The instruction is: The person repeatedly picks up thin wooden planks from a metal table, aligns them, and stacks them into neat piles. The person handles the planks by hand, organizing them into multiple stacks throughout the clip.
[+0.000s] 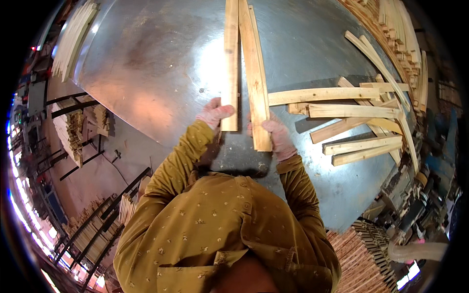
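Observation:
Both my hands wear pale pinkish gloves, at the near side of a grey metal table (161,58). My left hand (214,113) is closed round the near end of a long wooden strip (230,73), thumb on top. My right hand (278,134) grips the near end of a second wooden strip (254,83), its thumb over the upper face. Another strip (256,39) lies along the right side of that one, partly hidden beneath it. The held strips run away from me to the top edge, close together at the far end and apart near my hands.
Several loose wooden strips (354,111) lie crossed on the table's right side. Stacked strips stand at the far right (391,24), far left (75,39) and lower right (359,259). Black metal racks (105,224) with wood are at lower left. A ribbed hose (417,251) and machinery sit at right.

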Tool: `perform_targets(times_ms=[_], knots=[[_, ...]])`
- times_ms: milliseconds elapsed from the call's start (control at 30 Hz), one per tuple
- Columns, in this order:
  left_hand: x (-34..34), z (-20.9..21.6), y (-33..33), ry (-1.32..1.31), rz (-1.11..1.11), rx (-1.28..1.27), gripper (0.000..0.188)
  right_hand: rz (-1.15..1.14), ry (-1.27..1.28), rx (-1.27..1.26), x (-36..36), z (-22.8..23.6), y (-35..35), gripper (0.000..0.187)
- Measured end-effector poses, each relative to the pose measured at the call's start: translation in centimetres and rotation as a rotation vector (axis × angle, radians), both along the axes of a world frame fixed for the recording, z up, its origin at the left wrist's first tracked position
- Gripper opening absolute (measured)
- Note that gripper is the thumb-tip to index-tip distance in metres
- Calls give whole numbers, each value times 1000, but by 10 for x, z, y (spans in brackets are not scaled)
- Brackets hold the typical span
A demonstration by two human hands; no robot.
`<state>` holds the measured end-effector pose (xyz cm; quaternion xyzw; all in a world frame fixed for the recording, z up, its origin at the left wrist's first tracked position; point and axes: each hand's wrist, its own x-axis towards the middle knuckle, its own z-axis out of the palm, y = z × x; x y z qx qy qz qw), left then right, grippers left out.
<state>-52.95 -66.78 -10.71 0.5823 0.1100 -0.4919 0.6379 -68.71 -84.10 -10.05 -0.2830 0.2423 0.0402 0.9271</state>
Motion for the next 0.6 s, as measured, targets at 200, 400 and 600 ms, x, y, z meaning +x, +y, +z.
perform_targets(times_ms=[200, 400, 600], knots=[[6, -39, 43, -294, -144, 332, 51, 14, -83, -454, 28, 16, 19, 72], [-43, -47, 45, -446, 72, 143, 55, 142, 300, -1300, 67, -15, 94, 86], [-24, -41, 71, -180, 6, -28, 65, 444, 433, -1474, 72, -5, 137, 75]])
